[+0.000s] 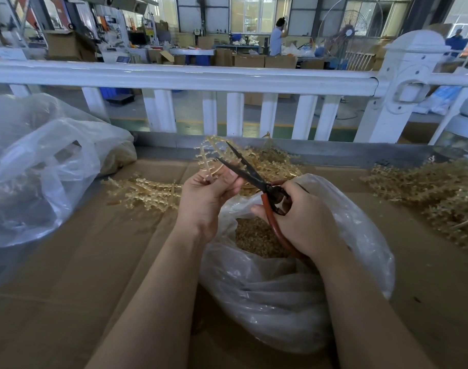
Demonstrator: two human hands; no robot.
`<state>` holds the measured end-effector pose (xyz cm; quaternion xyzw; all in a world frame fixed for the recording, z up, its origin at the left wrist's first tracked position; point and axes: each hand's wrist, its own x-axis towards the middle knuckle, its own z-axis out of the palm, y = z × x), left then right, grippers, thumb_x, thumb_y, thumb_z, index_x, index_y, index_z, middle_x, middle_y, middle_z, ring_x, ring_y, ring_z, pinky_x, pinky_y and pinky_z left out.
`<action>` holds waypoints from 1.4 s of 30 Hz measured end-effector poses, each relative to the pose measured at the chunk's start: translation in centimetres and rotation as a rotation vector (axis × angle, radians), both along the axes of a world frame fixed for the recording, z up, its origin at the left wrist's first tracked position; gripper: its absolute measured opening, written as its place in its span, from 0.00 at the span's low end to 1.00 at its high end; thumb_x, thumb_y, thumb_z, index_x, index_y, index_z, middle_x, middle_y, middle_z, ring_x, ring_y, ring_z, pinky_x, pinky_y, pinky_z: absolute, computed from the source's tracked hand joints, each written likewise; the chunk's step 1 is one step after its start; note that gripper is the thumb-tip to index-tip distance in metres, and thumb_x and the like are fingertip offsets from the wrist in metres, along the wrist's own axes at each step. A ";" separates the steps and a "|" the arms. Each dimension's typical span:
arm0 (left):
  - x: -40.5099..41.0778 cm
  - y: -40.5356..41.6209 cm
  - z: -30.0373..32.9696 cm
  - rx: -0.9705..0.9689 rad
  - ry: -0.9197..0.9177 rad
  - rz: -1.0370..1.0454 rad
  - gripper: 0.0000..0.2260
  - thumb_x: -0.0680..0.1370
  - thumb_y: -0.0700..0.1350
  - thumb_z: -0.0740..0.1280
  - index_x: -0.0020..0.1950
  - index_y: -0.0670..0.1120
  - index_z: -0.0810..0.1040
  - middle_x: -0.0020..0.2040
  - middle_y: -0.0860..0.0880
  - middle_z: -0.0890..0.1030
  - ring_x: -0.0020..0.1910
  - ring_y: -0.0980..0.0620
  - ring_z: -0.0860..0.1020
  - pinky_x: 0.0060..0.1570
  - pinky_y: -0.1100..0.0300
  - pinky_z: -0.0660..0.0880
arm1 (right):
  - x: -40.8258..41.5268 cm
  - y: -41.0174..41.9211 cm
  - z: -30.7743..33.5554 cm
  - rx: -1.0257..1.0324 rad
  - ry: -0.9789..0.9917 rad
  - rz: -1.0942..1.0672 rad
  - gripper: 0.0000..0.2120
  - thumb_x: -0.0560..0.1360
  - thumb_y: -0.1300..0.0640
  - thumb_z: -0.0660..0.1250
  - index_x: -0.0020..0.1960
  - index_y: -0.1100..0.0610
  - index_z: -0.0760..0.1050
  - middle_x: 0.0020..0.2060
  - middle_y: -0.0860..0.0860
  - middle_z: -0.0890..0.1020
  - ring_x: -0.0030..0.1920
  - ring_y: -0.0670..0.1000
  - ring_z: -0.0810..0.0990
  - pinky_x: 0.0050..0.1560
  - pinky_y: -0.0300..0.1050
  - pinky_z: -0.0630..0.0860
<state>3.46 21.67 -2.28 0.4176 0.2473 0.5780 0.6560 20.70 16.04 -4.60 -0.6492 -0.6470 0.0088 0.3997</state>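
Cardboard (94,262), knobbly sprig (207,159), slim scissors (250,173)

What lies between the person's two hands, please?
In the head view, the open scissors cross the gap between left hand and right hand; below gapes the clear bag of cut pieces.

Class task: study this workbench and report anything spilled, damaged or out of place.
Nothing stands out: the left hand holds a sprue, the right hand grips open scissors, and cut bits lie inside the bag.
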 end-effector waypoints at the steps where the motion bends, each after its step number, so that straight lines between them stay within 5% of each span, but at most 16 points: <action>1: 0.0 0.0 0.0 0.001 0.000 0.001 0.03 0.67 0.39 0.72 0.37 0.46 0.85 0.37 0.47 0.85 0.36 0.54 0.83 0.43 0.63 0.80 | -0.1 0.0 0.1 0.011 -0.018 -0.004 0.23 0.65 0.22 0.60 0.47 0.38 0.69 0.38 0.34 0.75 0.40 0.34 0.74 0.36 0.31 0.67; 13: -0.3 0.2 0.2 0.144 0.131 0.038 0.07 0.77 0.31 0.66 0.45 0.41 0.81 0.34 0.47 0.77 0.36 0.51 0.75 0.45 0.61 0.78 | -0.3 -0.2 0.3 0.008 -0.046 -0.036 0.30 0.65 0.22 0.62 0.53 0.44 0.77 0.36 0.32 0.73 0.38 0.38 0.74 0.37 0.29 0.69; 33: -0.5 0.4 0.0 0.114 0.046 -0.015 0.04 0.71 0.38 0.72 0.44 0.41 0.80 0.36 0.48 0.80 0.36 0.52 0.77 0.46 0.60 0.79 | -0.5 -0.4 0.7 0.011 -0.027 -0.045 0.41 0.61 0.17 0.54 0.52 0.49 0.81 0.38 0.40 0.82 0.40 0.42 0.80 0.41 0.43 0.81; 42: -0.2 -0.1 0.2 0.155 0.125 -0.027 0.14 0.75 0.29 0.66 0.39 0.45 0.83 0.37 0.48 0.81 0.37 0.52 0.77 0.47 0.60 0.77 | -0.6 -0.6 1.0 0.038 -0.075 -0.088 0.36 0.63 0.19 0.55 0.53 0.45 0.79 0.33 0.32 0.72 0.34 0.32 0.70 0.34 0.27 0.65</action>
